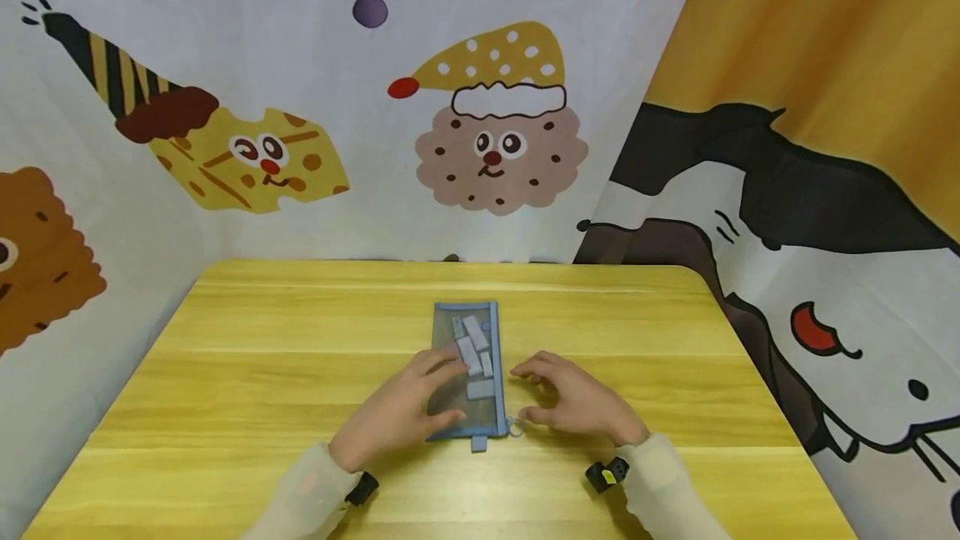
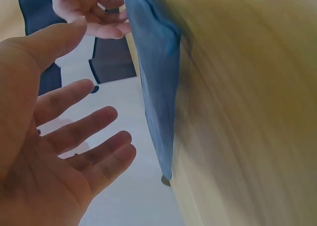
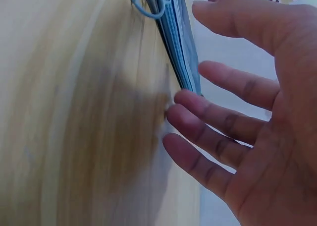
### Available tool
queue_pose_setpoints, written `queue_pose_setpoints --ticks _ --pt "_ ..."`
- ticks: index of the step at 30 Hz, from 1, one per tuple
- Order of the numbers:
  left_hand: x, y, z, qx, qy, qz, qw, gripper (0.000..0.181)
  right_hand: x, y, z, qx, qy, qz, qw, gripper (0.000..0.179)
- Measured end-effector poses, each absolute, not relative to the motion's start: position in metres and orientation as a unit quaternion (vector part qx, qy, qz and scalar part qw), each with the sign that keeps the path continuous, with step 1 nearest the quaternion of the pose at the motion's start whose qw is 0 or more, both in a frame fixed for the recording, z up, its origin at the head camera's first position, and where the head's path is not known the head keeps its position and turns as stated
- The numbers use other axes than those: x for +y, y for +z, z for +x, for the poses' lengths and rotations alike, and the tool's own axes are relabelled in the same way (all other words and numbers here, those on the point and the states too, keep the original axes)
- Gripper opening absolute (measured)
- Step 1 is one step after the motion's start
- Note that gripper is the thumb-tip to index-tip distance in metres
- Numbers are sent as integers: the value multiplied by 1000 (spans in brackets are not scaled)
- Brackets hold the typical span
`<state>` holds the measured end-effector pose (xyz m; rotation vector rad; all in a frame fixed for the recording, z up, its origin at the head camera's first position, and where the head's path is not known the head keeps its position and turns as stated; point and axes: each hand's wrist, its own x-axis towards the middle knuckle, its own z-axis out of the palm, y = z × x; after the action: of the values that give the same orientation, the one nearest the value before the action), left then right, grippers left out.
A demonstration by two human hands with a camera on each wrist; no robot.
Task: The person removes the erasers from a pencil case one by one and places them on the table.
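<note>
A blue mesh zipper pouch (image 1: 450, 411) lies flat on the table, with its zipper edge to the right. Through the mesh several pale rectangular blocks (image 1: 481, 390) show. My left hand (image 1: 408, 407) is over the pouch's left side, fingers relaxed and spread, holding nothing; the left wrist view shows it apart from the pouch's side (image 2: 161, 77). Just right of the zipper edge, my right hand (image 1: 573, 398) has loosely bent fingers with nothing in them. Near its thumb is the ring-shaped zipper pull (image 1: 514, 427), also seen in the right wrist view as a blue ring (image 3: 148, 12).
The pouch rests on a light wooden table (image 1: 262, 373) with rounded far corners. Behind it hangs a white cloth backdrop (image 1: 300, 23) printed with cartoon food faces. A small blue tab (image 1: 478, 444) sticks out at the pouch's near edge. Both wrists wear small black devices (image 1: 363, 488).
</note>
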<state>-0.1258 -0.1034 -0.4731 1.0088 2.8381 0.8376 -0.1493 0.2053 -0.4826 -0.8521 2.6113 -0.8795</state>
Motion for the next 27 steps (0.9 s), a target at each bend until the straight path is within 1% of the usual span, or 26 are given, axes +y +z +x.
queue_pose_setpoints --ticks 3,6,11,19,23,27 --pt "-100 -475 -125 903 263 338 12 60 198 -484 -151 892 -305 -303 140 44" --pt "-101 -477 -122 908 249 336 17 56 188 -487 -155 878 -319 -316 166 35" --pt "-99 -476 -121 909 243 337 26 50 179 -487 -163 863 -329 -330 195 24" --pt "-88 -487 -121 906 233 349 46 46 180 -482 -166 857 -305 -330 253 21" --pt "-83 -492 -121 905 227 358 36 42 181 -480 -166 858 -302 -326 257 20" --pt "-79 -493 -119 902 228 366 35 43 183 -478 -165 862 -300 -314 260 19"
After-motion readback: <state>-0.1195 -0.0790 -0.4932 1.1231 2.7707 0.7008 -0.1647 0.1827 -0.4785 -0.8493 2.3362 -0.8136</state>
